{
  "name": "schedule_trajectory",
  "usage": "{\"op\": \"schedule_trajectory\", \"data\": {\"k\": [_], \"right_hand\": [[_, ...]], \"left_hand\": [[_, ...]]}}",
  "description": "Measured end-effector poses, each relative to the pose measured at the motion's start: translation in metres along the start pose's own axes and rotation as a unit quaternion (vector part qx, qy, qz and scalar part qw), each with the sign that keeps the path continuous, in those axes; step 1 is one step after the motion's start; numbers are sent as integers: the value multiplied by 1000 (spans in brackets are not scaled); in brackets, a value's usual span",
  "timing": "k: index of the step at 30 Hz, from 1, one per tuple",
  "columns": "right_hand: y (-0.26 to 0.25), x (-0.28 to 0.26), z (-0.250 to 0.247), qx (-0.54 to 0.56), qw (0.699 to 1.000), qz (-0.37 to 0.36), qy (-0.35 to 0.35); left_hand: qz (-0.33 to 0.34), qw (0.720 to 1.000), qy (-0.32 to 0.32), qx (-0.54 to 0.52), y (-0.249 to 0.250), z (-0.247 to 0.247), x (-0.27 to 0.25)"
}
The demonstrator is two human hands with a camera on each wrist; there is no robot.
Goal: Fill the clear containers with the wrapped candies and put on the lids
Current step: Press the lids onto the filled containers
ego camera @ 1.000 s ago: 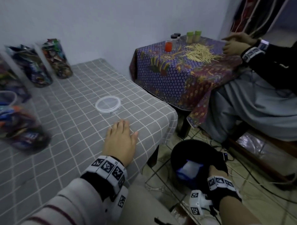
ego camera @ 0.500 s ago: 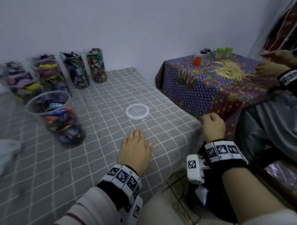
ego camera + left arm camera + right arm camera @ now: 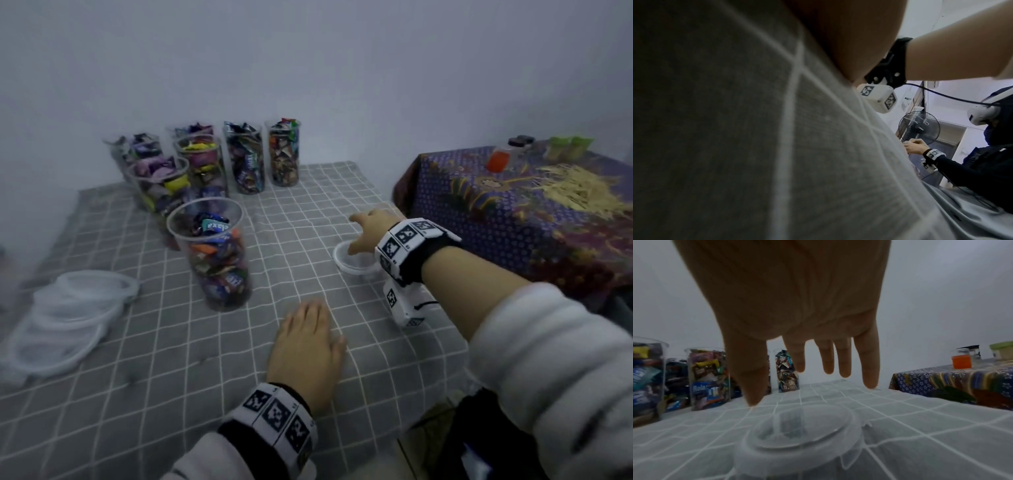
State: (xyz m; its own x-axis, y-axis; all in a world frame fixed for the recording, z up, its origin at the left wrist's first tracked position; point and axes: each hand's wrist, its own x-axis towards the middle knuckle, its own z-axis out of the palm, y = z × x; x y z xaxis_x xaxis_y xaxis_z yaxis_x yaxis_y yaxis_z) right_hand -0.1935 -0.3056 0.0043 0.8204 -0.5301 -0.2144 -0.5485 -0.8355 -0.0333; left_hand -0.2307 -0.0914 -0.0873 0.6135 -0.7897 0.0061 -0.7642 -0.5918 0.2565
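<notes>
An open clear container (image 3: 212, 260), full of wrapped candies, stands mid-table without a lid. A single clear lid (image 3: 356, 263) lies on the grey checked cloth to its right, seen close up as the lid (image 3: 803, 433) in the right wrist view. My right hand (image 3: 371, 231) hovers just over that lid with straight, spread fingers (image 3: 869, 369) and holds nothing. My left hand (image 3: 305, 346) lies flat on the cloth near the table's front edge, palm down and empty.
Several filled clear containers (image 3: 245, 157) stand in rows at the back by the wall. Loose lids (image 3: 68, 318) are piled at the left. A batik-covered side table (image 3: 513, 212) with small jars stands to the right, where another person (image 3: 966, 165) sits.
My right hand has come up from the black bin on the floor, over the table edge, to above the lid. The view has swung left. The left hand has stayed flat.
</notes>
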Motion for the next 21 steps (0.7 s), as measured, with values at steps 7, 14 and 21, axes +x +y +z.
{"op": "schedule_trajectory", "data": {"k": [7, 14, 21], "right_hand": [[-2, 32, 14, -100, 987, -15, -128], [-22, 4, 14, -45, 992, -5, -118], [-55, -18, -25, 175, 978, -104, 45]], "left_hand": [[9, 1000, -6, 7, -1, 3, 3], [17, 999, -14, 23, -1, 3, 3], [-31, 999, -27, 22, -15, -4, -4]]}}
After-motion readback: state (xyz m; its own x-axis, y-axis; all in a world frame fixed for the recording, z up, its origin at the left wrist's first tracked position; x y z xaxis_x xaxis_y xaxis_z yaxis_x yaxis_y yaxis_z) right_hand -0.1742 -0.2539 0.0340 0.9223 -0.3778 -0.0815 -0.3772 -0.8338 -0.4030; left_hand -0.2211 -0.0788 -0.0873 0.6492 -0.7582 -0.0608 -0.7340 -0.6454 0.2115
